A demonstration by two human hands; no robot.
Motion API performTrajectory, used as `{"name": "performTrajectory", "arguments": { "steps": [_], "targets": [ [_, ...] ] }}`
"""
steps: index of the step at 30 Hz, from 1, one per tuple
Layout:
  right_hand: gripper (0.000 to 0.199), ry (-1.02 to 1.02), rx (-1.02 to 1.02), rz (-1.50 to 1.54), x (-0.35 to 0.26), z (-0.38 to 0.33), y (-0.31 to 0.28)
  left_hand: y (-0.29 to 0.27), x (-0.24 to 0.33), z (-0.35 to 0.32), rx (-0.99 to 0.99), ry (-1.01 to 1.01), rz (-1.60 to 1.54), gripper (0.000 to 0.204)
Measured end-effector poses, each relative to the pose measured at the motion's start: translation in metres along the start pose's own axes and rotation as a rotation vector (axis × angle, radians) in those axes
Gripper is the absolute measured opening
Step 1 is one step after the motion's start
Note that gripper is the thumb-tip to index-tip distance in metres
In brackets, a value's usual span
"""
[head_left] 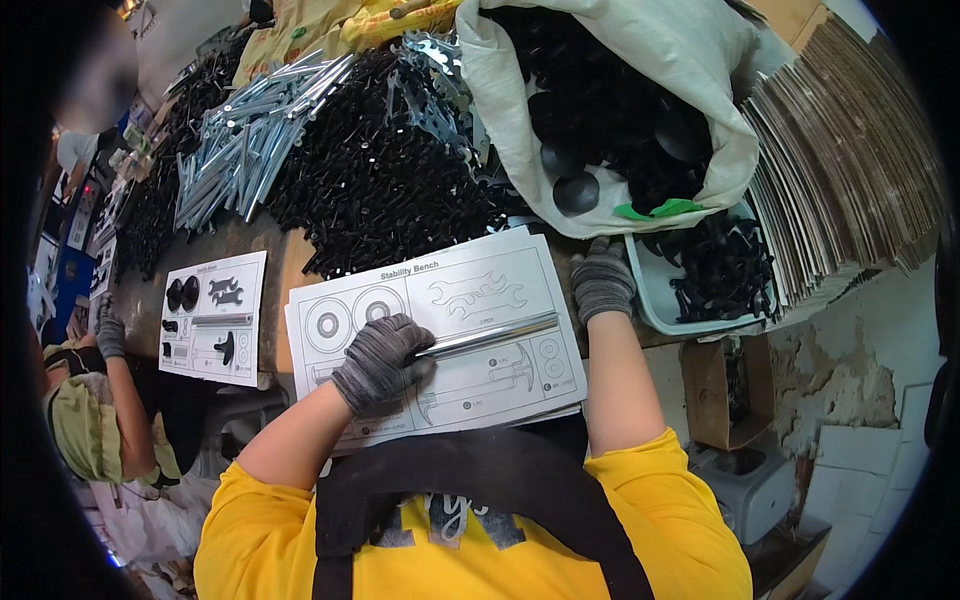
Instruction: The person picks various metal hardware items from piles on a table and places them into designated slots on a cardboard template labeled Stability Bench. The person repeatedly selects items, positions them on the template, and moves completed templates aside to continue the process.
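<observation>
Left hand (380, 362) clamps the near end of a stiff, slick steel rod (490, 335) on the printed sheet (440, 330), while the right hand (602, 280), fingers together, rests beyond that sheet.

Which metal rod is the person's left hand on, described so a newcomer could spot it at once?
Start at the stack of printed parts sheets on the bench in front of the person. The silver rod lies across the top sheet, one end under the gloved left hand. It lies alone there, unlike the silver rods heaped farther back.
</observation>
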State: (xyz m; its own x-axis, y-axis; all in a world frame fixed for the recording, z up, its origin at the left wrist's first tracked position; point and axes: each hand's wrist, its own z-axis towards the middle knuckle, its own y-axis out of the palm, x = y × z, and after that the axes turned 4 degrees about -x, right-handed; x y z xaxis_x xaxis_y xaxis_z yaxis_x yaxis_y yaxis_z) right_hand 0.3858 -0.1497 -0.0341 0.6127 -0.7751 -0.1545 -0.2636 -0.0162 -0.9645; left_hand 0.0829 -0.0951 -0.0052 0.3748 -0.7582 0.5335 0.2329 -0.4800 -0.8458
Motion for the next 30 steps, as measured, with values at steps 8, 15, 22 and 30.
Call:
{"name": "performTrajectory", "arguments": {
  "steps": [8, 15, 22, 30],
  "targets": [
    [0.033, 0.03, -0.061, -0.029, 0.0, 0.019, 0.009, 0.008, -0.003, 0.0, 0.096, 0.038, 0.025, 0.024],
    [0.025, -0.121, -0.063, 0.051, 0.016, -0.021, -0.004, 0.009, -0.004, 0.0, 0.096, 0.035, -0.025, 0.028],
    [0.021, -0.366, -0.282, 0.915, 0.015, -0.08, -0.037, -0.006, 0.007, 0.007, 0.083, -0.115, -0.278, 0.047],
    [0.031, -0.406, -0.749, 1.154, -0.049, -0.103, -0.035, -0.04, 0.019, 0.054, 0.07, -0.166, -1.094, 0.036]
  ]
}}
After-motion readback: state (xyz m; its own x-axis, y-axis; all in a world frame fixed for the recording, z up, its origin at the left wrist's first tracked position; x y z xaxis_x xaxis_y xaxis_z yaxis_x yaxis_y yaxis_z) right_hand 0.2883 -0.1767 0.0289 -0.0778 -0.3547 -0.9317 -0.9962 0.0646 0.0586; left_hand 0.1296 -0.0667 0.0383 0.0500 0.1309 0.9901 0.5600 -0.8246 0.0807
